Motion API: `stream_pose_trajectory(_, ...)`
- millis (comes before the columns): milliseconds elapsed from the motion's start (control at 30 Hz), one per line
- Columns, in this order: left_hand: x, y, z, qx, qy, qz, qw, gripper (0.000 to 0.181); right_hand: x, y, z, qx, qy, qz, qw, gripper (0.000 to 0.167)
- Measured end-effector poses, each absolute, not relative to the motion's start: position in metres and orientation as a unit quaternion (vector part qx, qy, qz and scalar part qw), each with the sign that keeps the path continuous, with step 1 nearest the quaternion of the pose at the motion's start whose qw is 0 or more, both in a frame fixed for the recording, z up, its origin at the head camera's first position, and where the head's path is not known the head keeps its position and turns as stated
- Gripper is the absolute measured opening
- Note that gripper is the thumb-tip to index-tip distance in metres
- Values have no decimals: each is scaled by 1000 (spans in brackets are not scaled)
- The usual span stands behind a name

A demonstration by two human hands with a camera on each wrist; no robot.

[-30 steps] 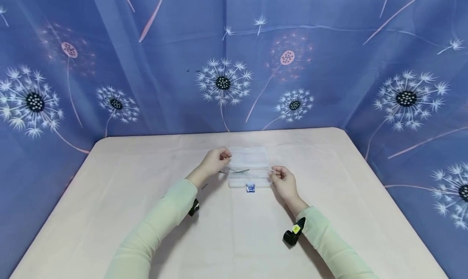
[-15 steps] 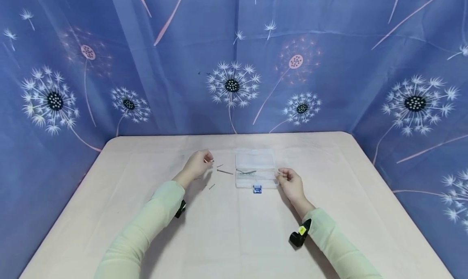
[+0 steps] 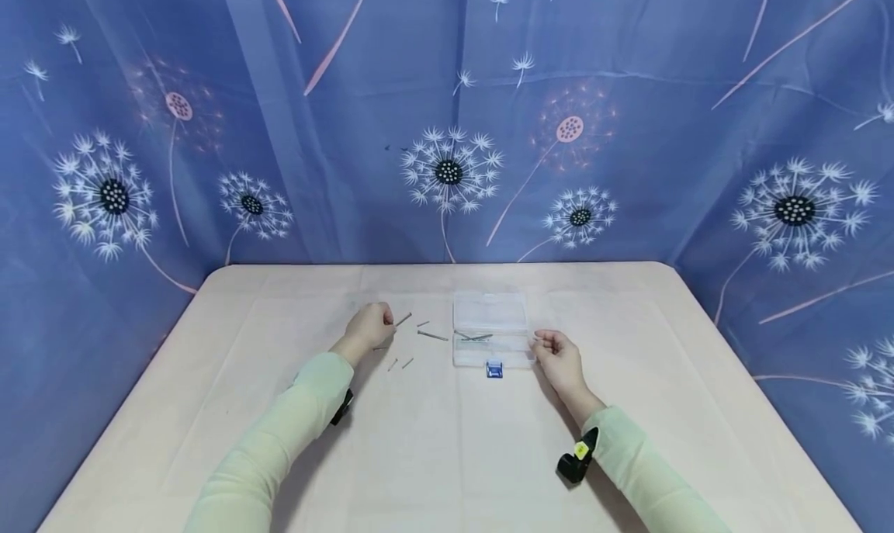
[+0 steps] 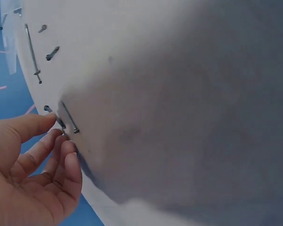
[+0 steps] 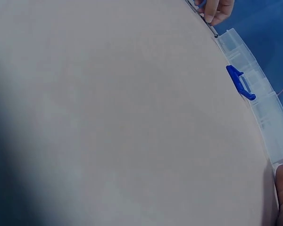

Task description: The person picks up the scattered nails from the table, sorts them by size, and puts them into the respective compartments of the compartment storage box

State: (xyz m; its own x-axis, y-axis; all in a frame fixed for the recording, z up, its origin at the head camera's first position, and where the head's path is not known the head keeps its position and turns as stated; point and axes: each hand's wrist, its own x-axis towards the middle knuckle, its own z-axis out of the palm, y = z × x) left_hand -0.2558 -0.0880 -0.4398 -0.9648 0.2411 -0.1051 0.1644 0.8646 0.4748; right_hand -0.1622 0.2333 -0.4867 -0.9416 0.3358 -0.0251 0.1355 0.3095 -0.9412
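Note:
My left hand [image 3: 366, 331] is over the left part of the table, thumb and fingertips pinching the end of a metal screw [image 3: 403, 319]. In the left wrist view, that screw [image 4: 47, 108] is partly covered by the thumb, and another screw [image 4: 69, 117] lies close beside it. My right hand [image 3: 561, 361] grips the right end of a clear plastic box [image 3: 489, 311] that stands with its lid raised. A blue latch [image 3: 494, 370] is on the box's front. Several screws [image 3: 478, 337] lie inside the box, toward its left.
Between my left hand and the box lie a long screw [image 3: 433, 336] and a short screw [image 3: 423, 323]. Nearer the front are small screws [image 3: 407, 363]. A pale cloth covers the table [image 3: 447, 455]; a blue dandelion-print curtain [image 3: 335, 168] stands behind it.
My left hand has gone from the box's left side leftward, then down to the screw at its fingertips. The right hand stays at the box. The head view has shifted slightly.

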Motion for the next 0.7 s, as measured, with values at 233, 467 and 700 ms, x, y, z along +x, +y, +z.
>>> stream_pose_trajectory(233,-256,-83,-443,95,966,228,82,8,-161,234,-486,-146,-803,570,93,26)
stream_pose_trajectory(467,-257,-73,-441,103,972,184,107,9,-161,235,-489,-136,-793,585,103,26)
stream_pose_trajectory(700,-259,-72,-441,107,973,163,123,10,-163,233,-489,-141,-789,590,98,26)
